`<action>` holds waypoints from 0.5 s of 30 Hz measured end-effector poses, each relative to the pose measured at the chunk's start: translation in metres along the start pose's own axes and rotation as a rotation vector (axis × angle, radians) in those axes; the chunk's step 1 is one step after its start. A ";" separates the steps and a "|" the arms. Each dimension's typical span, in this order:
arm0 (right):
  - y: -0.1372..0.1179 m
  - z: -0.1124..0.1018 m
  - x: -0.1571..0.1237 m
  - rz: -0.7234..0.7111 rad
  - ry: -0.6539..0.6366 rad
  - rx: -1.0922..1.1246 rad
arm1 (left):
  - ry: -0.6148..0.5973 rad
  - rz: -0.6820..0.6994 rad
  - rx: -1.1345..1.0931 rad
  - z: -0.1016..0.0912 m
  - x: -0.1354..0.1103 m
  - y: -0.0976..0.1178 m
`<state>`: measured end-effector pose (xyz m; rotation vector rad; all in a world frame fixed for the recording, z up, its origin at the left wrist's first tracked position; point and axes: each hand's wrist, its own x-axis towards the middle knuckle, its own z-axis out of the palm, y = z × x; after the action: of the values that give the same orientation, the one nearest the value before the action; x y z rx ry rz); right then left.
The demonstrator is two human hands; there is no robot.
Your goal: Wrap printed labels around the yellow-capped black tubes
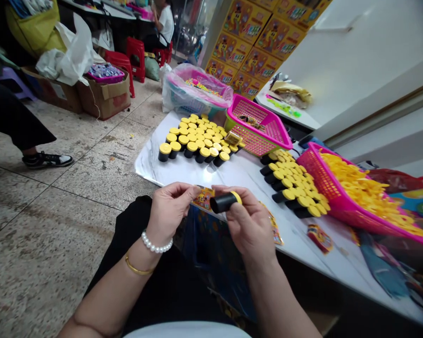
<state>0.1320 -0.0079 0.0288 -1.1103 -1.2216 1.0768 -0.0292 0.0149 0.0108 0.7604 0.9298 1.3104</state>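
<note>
My right hand (248,223) is closed around a small black tube with a yellow cap (225,202), held sideways over my lap. My left hand (169,206), with a pearl bracelet, pinches the edge of a colourful printed sticker (203,198) right beside the tube. Both hands sit at the near edge of the white table (232,173). On the table stand a cluster of upright yellow-capped black tubes (197,138) at the far end, and a pile of tubes lying on their sides (294,188) to my right.
A pink basket of loose yellow caps (364,195) sits at right, another pink basket (259,124) beyond it, and a bagged basket (197,91) behind. Loose stickers (319,237) lie on the table. Cardboard boxes, red stools and seated people occupy the tiled floor at left.
</note>
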 end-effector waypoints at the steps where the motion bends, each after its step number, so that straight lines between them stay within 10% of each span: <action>1: 0.001 0.001 0.000 0.005 0.021 -0.013 | -0.021 -0.024 -0.014 0.000 0.000 0.000; 15: 0.004 0.004 0.009 0.074 0.034 0.126 | -0.169 -0.367 -0.216 -0.003 0.007 0.003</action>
<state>0.1284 0.0012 0.0266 -1.0790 -1.0780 1.1702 -0.0336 0.0224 0.0111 0.4956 0.7366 0.9882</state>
